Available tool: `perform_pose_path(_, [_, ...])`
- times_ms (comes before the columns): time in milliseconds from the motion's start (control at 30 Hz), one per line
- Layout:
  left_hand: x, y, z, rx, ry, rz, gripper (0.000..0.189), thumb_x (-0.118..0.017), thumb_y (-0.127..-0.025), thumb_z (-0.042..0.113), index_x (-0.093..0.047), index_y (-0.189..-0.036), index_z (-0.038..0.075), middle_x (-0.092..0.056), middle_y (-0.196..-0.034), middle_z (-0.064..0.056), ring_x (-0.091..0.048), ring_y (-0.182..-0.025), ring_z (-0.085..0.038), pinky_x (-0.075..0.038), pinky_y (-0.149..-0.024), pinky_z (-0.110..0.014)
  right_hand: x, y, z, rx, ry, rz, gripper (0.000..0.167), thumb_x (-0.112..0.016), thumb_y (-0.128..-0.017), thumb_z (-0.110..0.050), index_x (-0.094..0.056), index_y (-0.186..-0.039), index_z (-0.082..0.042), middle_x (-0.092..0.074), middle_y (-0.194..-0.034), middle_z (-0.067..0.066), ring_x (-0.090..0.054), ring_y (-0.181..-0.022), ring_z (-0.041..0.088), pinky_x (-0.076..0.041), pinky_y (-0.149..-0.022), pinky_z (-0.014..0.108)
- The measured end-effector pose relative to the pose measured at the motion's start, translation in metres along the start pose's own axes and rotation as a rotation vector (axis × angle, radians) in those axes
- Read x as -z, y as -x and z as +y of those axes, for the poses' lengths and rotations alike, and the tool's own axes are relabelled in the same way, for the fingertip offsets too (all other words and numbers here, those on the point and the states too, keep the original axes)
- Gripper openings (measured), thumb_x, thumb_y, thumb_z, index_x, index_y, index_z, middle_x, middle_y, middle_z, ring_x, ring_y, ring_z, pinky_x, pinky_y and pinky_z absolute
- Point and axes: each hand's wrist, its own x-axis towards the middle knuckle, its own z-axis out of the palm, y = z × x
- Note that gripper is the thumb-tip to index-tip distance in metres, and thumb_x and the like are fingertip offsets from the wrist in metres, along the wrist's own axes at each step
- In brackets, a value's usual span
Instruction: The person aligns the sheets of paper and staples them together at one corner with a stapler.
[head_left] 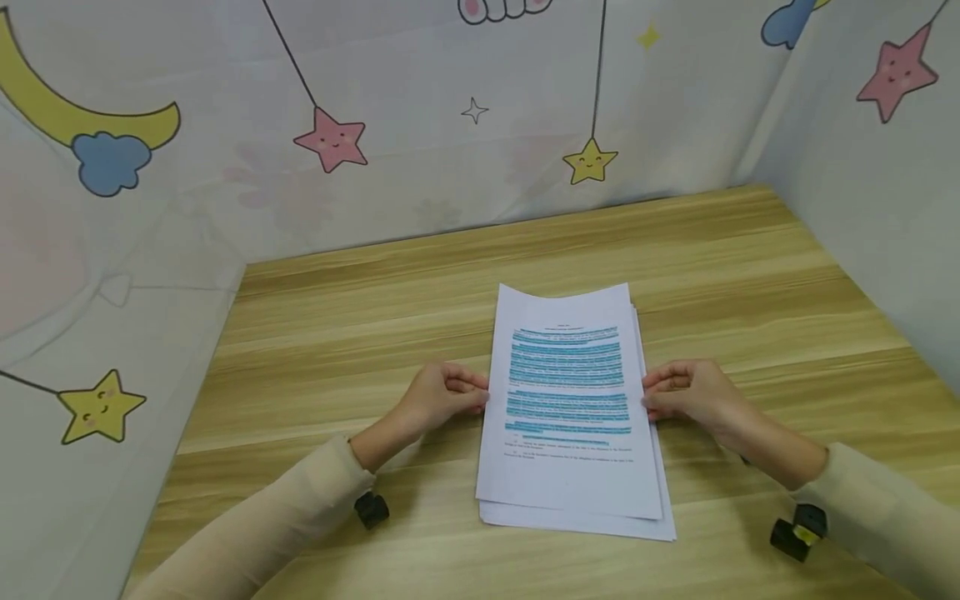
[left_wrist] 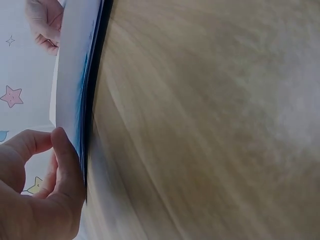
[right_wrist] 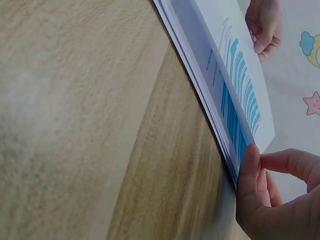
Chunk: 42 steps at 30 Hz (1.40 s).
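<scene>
A printed sheet of paper [head_left: 567, 483], its text highlighted in blue, lies over a stack of paper [head_left: 600, 525] that shows below its bottom edge. My left hand [head_left: 442, 396] pinches the sheet's left edge between thumb and fingers. At the opposite edge, my right hand [head_left: 693, 396] pinches the same sheet. In the right wrist view the sheet [right_wrist: 235, 90] bows up off the stack [right_wrist: 200, 95], and more blue highlighting appears beneath it. The left wrist view shows the left hand's thumb and fingertip [left_wrist: 59, 137] meeting at the paper's edge.
The paper rests on a wood-grain table [head_left: 337, 317]. White cloth [head_left: 420, 100] printed with stars, clouds and a moon hangs behind and at both sides. Small black devices [head_left: 371, 508] sit at both wrists, under beige sleeves [head_left: 285, 508].
</scene>
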Motion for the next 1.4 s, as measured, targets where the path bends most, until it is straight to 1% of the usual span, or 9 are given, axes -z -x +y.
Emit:
perform_pose_path(267, [-0.001, 0.004, -0.005, 0.003, -0.074, 0.000, 0.011, -0.075, -0.088, 0.001, -0.072, -0.096, -0.005, -0.072, -0.081, -0.009, -0.069, -0.071, -0.016, -0.061, -0.068, -0.029, 0.000, -0.001, 0.005, -0.008, 0.017, 0.005, 0.034, -0.072, -0.090, 0.000, -0.058, -0.115, 0.017, -0.070, -0.086, 0.012, -0.068, -0.074, 0.020, -0.062, -0.071, 0.032])
perform_pose_path(400, [0.000, 0.004, -0.007, -0.016, -0.105, -0.004, 0.011, -0.075, -0.088, 0.001, -0.072, -0.096, -0.005, -0.072, -0.081, -0.008, -0.068, -0.071, -0.015, -0.061, -0.067, -0.029, 0.000, -0.002, 0.007, -0.003, 0.015, -0.009, 0.034, -0.073, -0.089, 0.001, -0.057, -0.114, 0.017, -0.069, -0.085, 0.012, -0.069, -0.073, 0.021, -0.062, -0.070, 0.033])
perform_pose_path(567, [0.000, 0.003, -0.006, -0.020, -0.117, -0.014, 0.011, -0.074, -0.088, 0.000, -0.072, -0.097, -0.006, -0.071, -0.081, -0.009, -0.069, -0.072, -0.016, -0.062, -0.068, -0.030, 0.003, 0.000, 0.008, 0.005, 0.031, -0.011, 0.035, -0.074, -0.087, 0.000, -0.057, -0.112, 0.017, -0.069, -0.083, 0.012, -0.069, -0.073, 0.022, -0.062, -0.070, 0.033])
perform_pose_path(733, [0.002, 0.002, -0.005, -0.017, -0.146, 0.001, 0.009, -0.074, -0.088, 0.000, -0.073, -0.095, -0.005, -0.071, -0.081, -0.009, -0.070, -0.072, -0.017, -0.062, -0.067, -0.029, 0.008, -0.001, 0.008, 0.026, 0.095, 0.014, 0.032, -0.074, -0.087, 0.000, -0.060, -0.111, 0.016, -0.069, -0.083, 0.012, -0.070, -0.073, 0.023, -0.062, -0.070, 0.033])
perform_pose_path(867, [0.005, 0.000, -0.003, -0.018, -0.152, 0.020, 0.008, -0.074, -0.089, 0.001, -0.073, -0.095, -0.005, -0.072, -0.080, -0.009, -0.070, -0.071, -0.017, -0.062, -0.067, -0.029, 0.014, -0.003, 0.006, 0.063, 0.164, 0.049, 0.032, -0.074, -0.088, -0.001, -0.061, -0.111, 0.017, -0.069, -0.085, 0.011, -0.070, -0.073, 0.021, -0.062, -0.069, 0.030])
perform_pose_path(933, [0.006, -0.002, -0.003, -0.023, -0.149, 0.025, 0.009, -0.073, -0.089, 0.001, -0.073, -0.095, -0.006, -0.073, -0.080, -0.010, -0.070, -0.071, -0.017, -0.062, -0.066, -0.030, 0.017, -0.004, 0.005, 0.074, 0.202, 0.066, 0.034, -0.075, -0.088, -0.004, -0.062, -0.111, 0.016, -0.070, -0.087, 0.011, -0.070, -0.075, 0.019, -0.061, -0.068, 0.027])
perform_pose_path(1067, [0.008, -0.005, 0.000, -0.003, -0.110, 0.038, 0.011, -0.073, -0.090, 0.002, -0.073, -0.096, -0.007, -0.073, -0.081, -0.012, -0.070, -0.071, -0.017, -0.062, -0.066, -0.030, 0.020, -0.005, 0.002, 0.087, 0.256, 0.085, 0.037, -0.076, -0.089, -0.009, -0.063, -0.113, 0.015, -0.072, -0.091, 0.010, -0.068, -0.078, 0.014, -0.057, -0.067, 0.021])
perform_pose_path(1233, [0.009, -0.010, 0.002, 0.049, -0.034, 0.049, 0.014, -0.073, -0.089, 0.000, -0.072, -0.100, -0.009, -0.073, -0.085, -0.015, -0.070, -0.071, -0.016, -0.062, -0.068, -0.030, 0.021, -0.008, -0.001, 0.088, 0.209, 0.073, 0.040, -0.073, -0.091, -0.007, -0.059, -0.119, 0.018, -0.073, -0.095, 0.014, -0.070, -0.080, 0.015, -0.059, -0.070, 0.022])
perform_pose_path(1400, [0.008, -0.016, 0.003, 0.098, 0.049, 0.038, 0.019, -0.073, -0.089, -0.002, -0.070, -0.105, -0.012, -0.073, -0.090, -0.019, -0.072, -0.075, -0.018, -0.062, -0.071, -0.031, 0.021, -0.012, -0.001, 0.067, 0.075, 0.039, 0.042, -0.068, -0.093, 0.000, -0.052, -0.125, 0.023, -0.073, -0.098, 0.020, -0.073, -0.082, 0.018, -0.061, -0.074, 0.028])
